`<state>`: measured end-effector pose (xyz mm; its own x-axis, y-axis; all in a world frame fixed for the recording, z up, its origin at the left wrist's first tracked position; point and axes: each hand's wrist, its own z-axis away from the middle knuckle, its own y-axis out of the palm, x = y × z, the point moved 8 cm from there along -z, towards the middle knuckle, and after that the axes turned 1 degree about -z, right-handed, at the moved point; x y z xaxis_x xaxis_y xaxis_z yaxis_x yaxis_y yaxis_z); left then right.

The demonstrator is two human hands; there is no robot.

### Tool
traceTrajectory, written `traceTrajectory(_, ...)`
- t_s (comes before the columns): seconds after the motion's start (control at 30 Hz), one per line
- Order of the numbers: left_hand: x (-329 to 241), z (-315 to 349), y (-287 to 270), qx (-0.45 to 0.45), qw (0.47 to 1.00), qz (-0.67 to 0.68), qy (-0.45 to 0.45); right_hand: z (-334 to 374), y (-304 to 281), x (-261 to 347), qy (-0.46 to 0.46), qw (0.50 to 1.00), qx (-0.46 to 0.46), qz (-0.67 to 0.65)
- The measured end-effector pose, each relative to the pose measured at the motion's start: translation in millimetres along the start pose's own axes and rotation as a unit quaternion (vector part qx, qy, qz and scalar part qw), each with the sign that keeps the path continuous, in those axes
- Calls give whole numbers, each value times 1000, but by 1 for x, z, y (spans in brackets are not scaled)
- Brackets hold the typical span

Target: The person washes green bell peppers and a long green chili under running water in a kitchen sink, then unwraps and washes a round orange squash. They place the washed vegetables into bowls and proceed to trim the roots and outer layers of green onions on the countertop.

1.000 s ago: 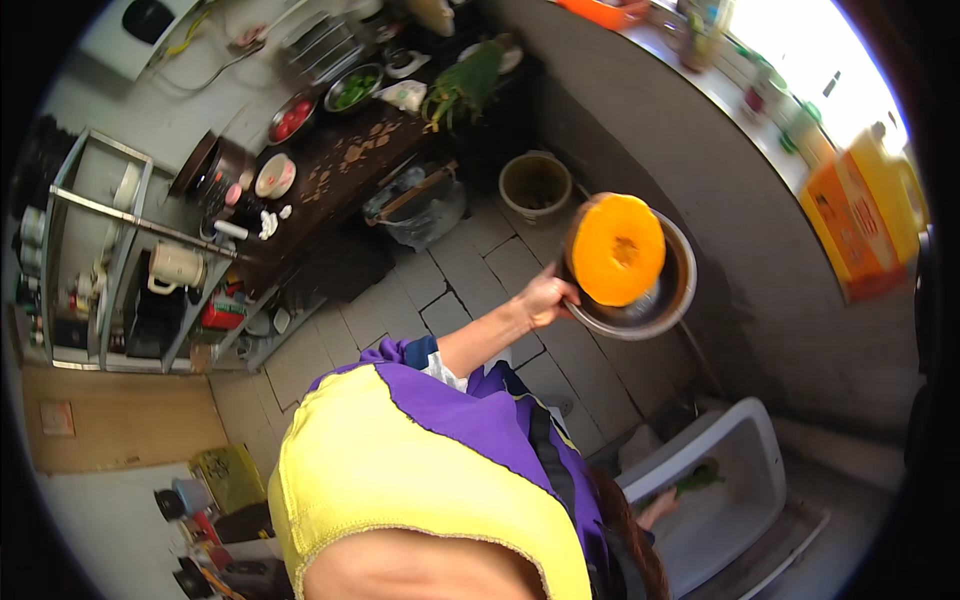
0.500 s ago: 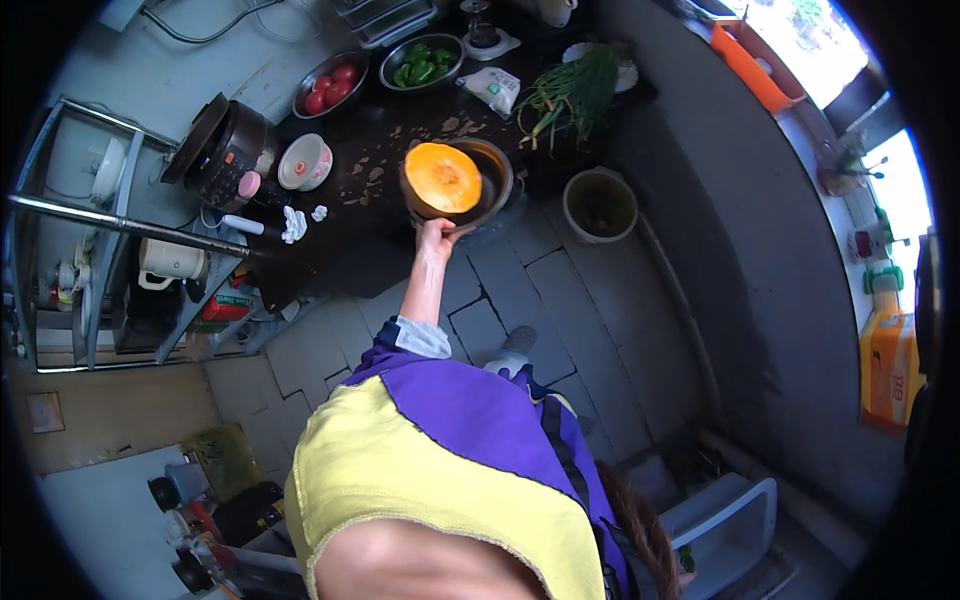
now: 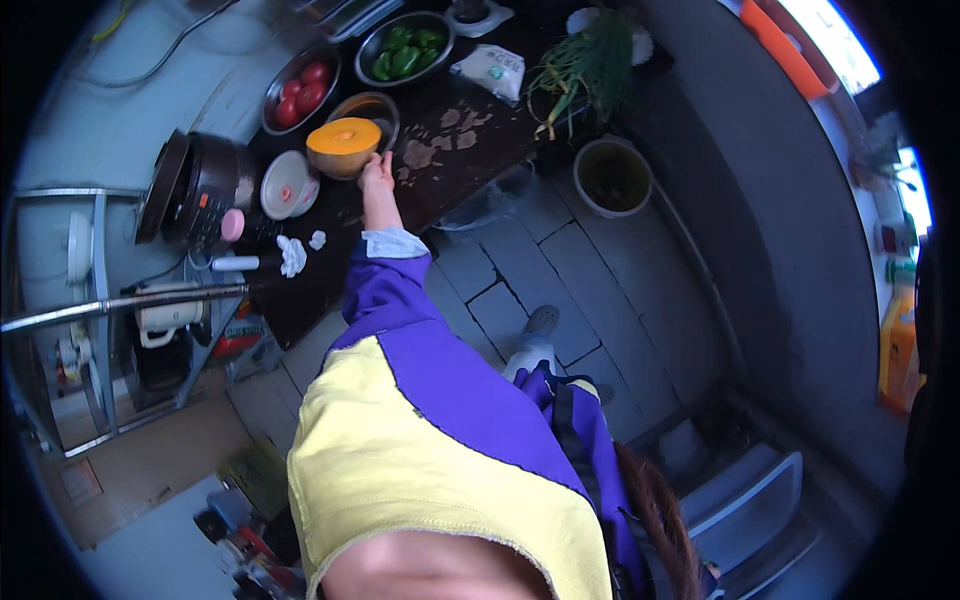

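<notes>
My left hand reaches over the dark counter, its fingers closed at the near edge of a round metal bowl, right beside a halved pumpkin. The pumpkin rests in the bowl and hides its near left part; its orange cut face points up. Part of my grip is hidden against the pumpkin's skin. Behind the bowl stands a metal bowl of tomatoes. Nearer, to the left, sits a white bowl. My right hand is out of sight.
Green peppers fill another metal bowl at the back. A white packet and green onions lie along the counter's right part. On the left are a dark cooker and crumpled tissue. A bucket stands on the floor.
My left hand has moved the metal bowl and pumpkin left across the counter, close to the tomatoes and the white bowl. The view has shifted a little too.
</notes>
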<state>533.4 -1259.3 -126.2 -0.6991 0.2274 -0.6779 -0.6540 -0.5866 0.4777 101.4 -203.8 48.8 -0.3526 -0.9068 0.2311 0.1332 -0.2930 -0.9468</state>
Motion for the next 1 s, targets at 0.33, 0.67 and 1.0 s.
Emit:
traceTrajectory(0.33,181,352,228,396,857,-250,-216,10,8,-137,39,930,36,-365)
traceTrajectory(0.67,405,1011,-6,786,250,-390,-410,-59,42,-292,198,345,-96,-912)
traceTrajectory(1.0,538,1162,-335,627,-2,-675,-390,-102,-32,-262,147,609,-121,-770)
